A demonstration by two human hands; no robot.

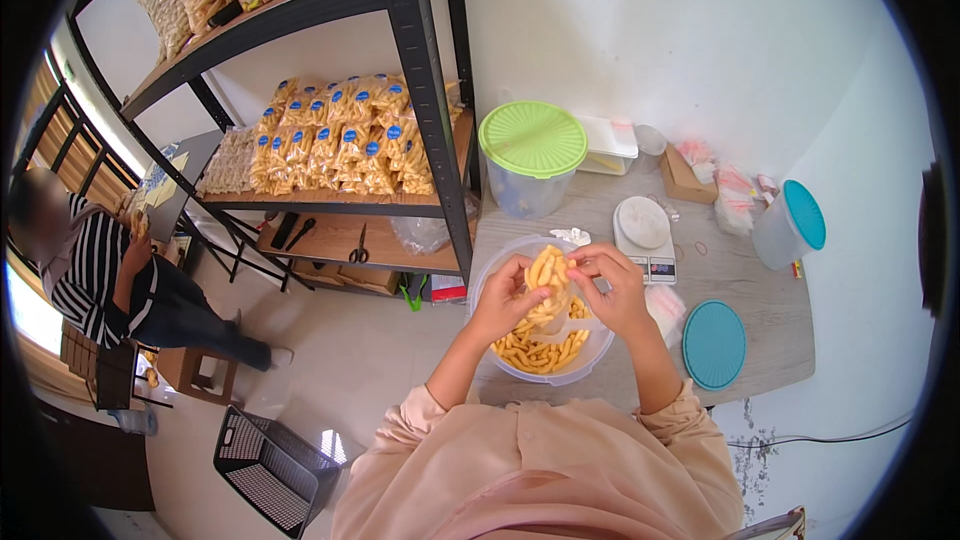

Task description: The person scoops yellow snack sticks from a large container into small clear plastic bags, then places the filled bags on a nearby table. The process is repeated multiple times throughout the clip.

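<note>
My left hand (506,300) is closed around a clear plastic bag of yellow stick snacks (550,274). At the bag's upper right, my right hand (611,289) pinches its edge between thumb and fingers. Both hands are above a large translucent plastic tub (480,277) that holds loose stick snacks (540,356). A translucent scoop or cup lies among them, partly hidden by the bag. Just behind my right hand stands a white kitchen scale (643,229) with a round plate on top.
A green-lidded tub (532,142), a teal-lidded container (795,229), a loose teal lid (715,345) and packs of plastic bags (664,311) are on the table. Left are a metal shelf with bagged snacks (345,142), a black plastic crate (277,465) and a person in stripes (105,262).
</note>
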